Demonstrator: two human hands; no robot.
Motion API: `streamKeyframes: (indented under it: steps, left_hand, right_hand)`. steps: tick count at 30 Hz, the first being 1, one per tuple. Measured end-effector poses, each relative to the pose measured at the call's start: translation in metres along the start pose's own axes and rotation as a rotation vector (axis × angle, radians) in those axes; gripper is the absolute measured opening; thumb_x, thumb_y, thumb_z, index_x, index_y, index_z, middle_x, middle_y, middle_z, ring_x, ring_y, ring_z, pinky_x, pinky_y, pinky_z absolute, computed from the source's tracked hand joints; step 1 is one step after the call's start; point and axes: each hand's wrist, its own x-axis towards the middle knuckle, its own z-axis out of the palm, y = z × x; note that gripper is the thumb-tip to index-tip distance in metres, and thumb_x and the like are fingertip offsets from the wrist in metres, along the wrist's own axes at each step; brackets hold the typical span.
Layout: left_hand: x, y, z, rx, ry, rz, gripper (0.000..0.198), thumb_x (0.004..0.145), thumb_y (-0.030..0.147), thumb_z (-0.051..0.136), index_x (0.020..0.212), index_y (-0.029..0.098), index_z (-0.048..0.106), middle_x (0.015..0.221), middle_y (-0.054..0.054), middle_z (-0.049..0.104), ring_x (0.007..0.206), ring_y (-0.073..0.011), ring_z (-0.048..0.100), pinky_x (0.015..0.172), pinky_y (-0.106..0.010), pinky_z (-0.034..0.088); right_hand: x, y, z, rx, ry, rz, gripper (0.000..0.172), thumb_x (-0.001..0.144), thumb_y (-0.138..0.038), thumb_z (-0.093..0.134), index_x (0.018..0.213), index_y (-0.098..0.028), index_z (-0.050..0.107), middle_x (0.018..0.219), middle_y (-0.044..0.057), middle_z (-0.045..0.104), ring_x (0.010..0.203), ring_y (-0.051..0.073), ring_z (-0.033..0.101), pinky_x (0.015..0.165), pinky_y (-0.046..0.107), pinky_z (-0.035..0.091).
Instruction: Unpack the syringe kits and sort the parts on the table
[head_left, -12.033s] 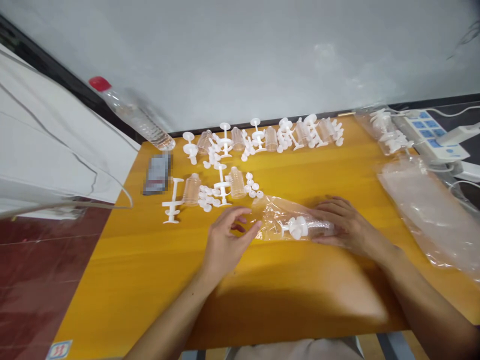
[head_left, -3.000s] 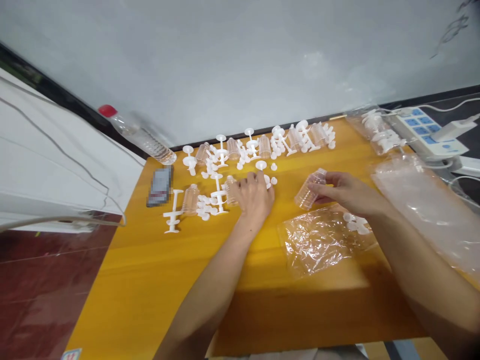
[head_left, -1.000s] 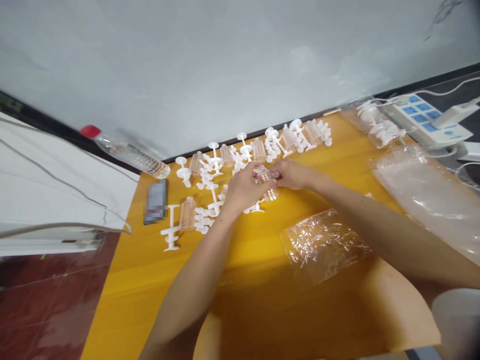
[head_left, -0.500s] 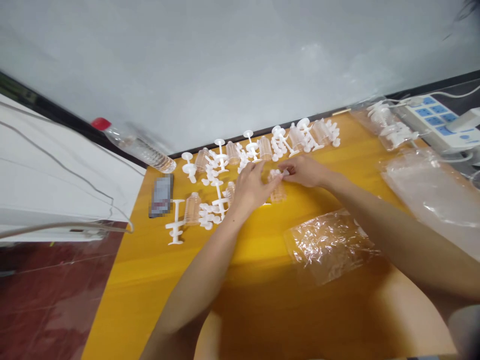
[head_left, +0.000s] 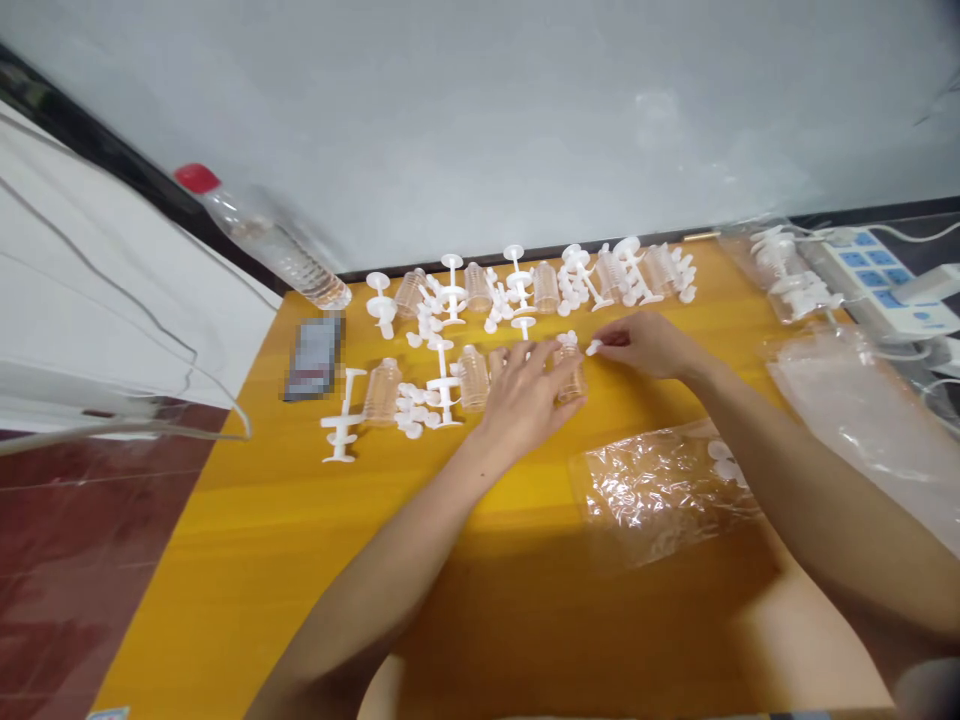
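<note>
My left hand [head_left: 521, 395] lies over the front row of plastic parts with its fingers spread. Its index finger and thumb are beside a clear ribbed plastic cylinder [head_left: 573, 380], touching or almost touching it. Small white knobbed pieces [head_left: 568, 341] are at that cylinder's top end. Just right of it, my right hand [head_left: 649, 345] pinches a small white plastic piece [head_left: 594, 347] between its fingertips. Further left in the same row are another clear cylinder [head_left: 473, 380] and a white plunger-like part [head_left: 444, 385]. My left fingers partly hide a part beneath them.
Behind my hands runs a back row of clear cylinders and white parts [head_left: 517, 280]. A phone [head_left: 313, 358] and red-capped bottle [head_left: 277, 255] are at left. Crumpled clear bags [head_left: 645, 490], a filled bag [head_left: 791, 275] and a power strip [head_left: 874, 270] are at right.
My hands have moved apart, the right drawing off to the right of the cylinder with the small white piece. My left fingers have spread. The camera view has shifted slightly.
</note>
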Motion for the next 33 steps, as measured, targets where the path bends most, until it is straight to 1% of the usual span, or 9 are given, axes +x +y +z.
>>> streamKeyframes:
  steps: [4, 8, 14, 17, 21, 24, 28, 30, 33]
  left_hand:
    - [0.007, 0.002, 0.006, 0.083, 0.009, -0.037, 0.037, 0.097, 0.028, 0.067, 0.134, 0.025, 0.068, 0.147, -0.011, 0.064, 0.13, -0.0376, 0.055, 0.105, -0.059, 0.037]
    - [0.009, -0.003, 0.007, 0.089, 0.033, -0.064, 0.037, 0.096, 0.031, 0.068, 0.132, 0.023, 0.068, 0.144, -0.013, 0.065, 0.131, -0.0375, 0.055, 0.107, -0.059, 0.037]
    - [0.0, -0.008, 0.003, 0.064, 0.068, -0.093, 0.059, 0.091, 0.041, 0.074, 0.145, 0.022, 0.058, 0.152, -0.017, 0.056, 0.139, -0.0376, 0.049, 0.115, -0.06, 0.031]
    - [0.0, -0.01, 0.001, 0.04, 0.047, -0.101, 0.068, 0.086, 0.04, 0.08, 0.146, 0.021, 0.056, 0.153, -0.019, 0.054, 0.144, -0.0395, 0.044, 0.119, -0.063, 0.027]
    - [-0.003, -0.012, -0.012, -0.019, 0.05, -0.101, 0.071, 0.086, 0.036, 0.08, 0.149, 0.02, 0.053, 0.154, -0.02, 0.053, 0.146, -0.0389, 0.043, 0.121, -0.065, 0.023]
    - [-0.022, -0.007, -0.03, -0.108, 0.099, -0.086, 0.064, 0.089, 0.034, 0.077, 0.148, 0.023, 0.054, 0.153, -0.017, 0.056, 0.143, -0.0361, 0.048, 0.122, -0.063, 0.024]
    - [-0.067, 0.012, -0.044, -0.478, 0.082, -0.115, 0.036, 0.097, 0.037, 0.067, 0.131, 0.024, 0.068, 0.13, -0.011, 0.072, 0.12, -0.0267, 0.066, 0.11, -0.047, 0.047]
    - [-0.088, 0.023, -0.039, -0.74, -0.064, -0.227, 0.026, 0.1, 0.039, 0.063, 0.116, 0.022, 0.074, 0.109, -0.008, 0.078, 0.097, -0.0214, 0.072, 0.089, -0.036, 0.056]
    - [-0.104, 0.038, -0.019, -0.99, -0.316, -0.437, 0.03, 0.096, 0.045, 0.065, 0.106, 0.019, 0.076, 0.092, -0.007, 0.078, 0.075, -0.0183, 0.071, 0.068, -0.03, 0.055]
  right_hand:
    - [-0.005, 0.008, -0.005, -0.075, -0.019, 0.058, 0.028, 0.093, -0.037, 0.06, 0.096, -0.021, 0.083, 0.083, 0.001, 0.077, 0.075, 0.019, 0.067, 0.068, 0.029, 0.047]
    - [-0.004, 0.01, 0.0, -0.061, -0.001, 0.094, 0.027, 0.093, -0.03, 0.059, 0.099, -0.022, 0.083, 0.092, 0.0, 0.079, 0.081, 0.02, 0.07, 0.072, 0.029, 0.048]
    - [0.004, -0.007, 0.015, -0.006, 0.064, 0.115, 0.046, 0.087, -0.025, 0.064, 0.13, -0.015, 0.074, 0.095, 0.005, 0.079, 0.076, 0.018, 0.069, 0.072, 0.027, 0.05]
    - [0.009, -0.019, 0.019, 0.006, 0.036, 0.065, 0.042, 0.086, -0.022, 0.063, 0.125, -0.015, 0.076, 0.089, 0.004, 0.078, 0.072, 0.016, 0.067, 0.069, 0.025, 0.048]
    - [0.017, -0.03, 0.021, -0.014, -0.008, -0.006, 0.035, 0.089, -0.021, 0.059, 0.116, -0.016, 0.079, 0.084, 0.003, 0.076, 0.073, 0.016, 0.066, 0.07, 0.025, 0.045]
    - [0.01, -0.034, 0.013, -0.043, 0.002, 0.027, 0.039, 0.092, -0.021, 0.056, 0.123, -0.016, 0.077, 0.089, 0.004, 0.077, 0.077, 0.017, 0.068, 0.074, 0.027, 0.047]
    - [-0.052, -0.028, -0.016, -0.112, 0.159, 0.124, 0.049, 0.094, -0.03, 0.057, 0.139, -0.016, 0.069, 0.104, 0.008, 0.079, 0.088, 0.02, 0.072, 0.084, 0.031, 0.053]
    - [-0.105, -0.018, -0.029, -0.178, 0.312, 0.154, 0.049, 0.093, -0.04, 0.058, 0.135, -0.018, 0.071, 0.105, 0.009, 0.079, 0.088, 0.022, 0.074, 0.087, 0.034, 0.055]
    - [-0.185, 0.0, -0.028, -0.353, 0.596, 0.267, 0.05, 0.089, -0.05, 0.059, 0.124, -0.019, 0.076, 0.1, 0.012, 0.079, 0.084, 0.028, 0.076, 0.082, 0.04, 0.058]
